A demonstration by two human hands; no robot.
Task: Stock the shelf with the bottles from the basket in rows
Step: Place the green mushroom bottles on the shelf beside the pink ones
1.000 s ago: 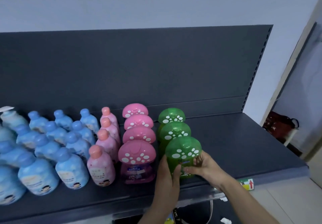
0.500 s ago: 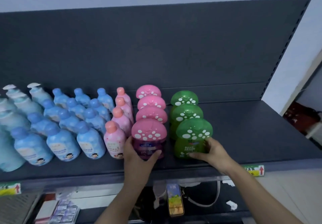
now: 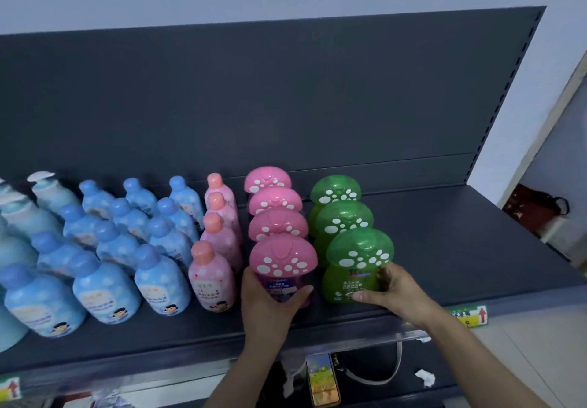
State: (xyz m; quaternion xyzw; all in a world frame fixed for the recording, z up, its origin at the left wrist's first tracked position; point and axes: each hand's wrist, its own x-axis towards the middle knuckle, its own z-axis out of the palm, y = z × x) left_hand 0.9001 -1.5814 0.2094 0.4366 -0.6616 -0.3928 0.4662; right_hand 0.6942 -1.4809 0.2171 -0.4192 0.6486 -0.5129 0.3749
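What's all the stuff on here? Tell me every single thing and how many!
Green mushroom-cap bottles: 3, green, one row right of the pink ones.
Pink mushroom-cap bottles: 4, pink, one row mid-shelf.
Pink round-cap bottles: 4, pink with peach caps, next row left.
Blue bottles: at least 12, blue, three rows further left.
Pale pump bottles: several, pale blue, left edge, partly cut off.
Shelf: 1, dark grey.
Price tags: 2, red arrows, shelf's front edge.
Phone: 1, below the shelf.
Bag: 1, dark, far right.
Left hand: grips front pink mushroom-cap bottle.
Right hand: grips front green mushroom-cap bottle.
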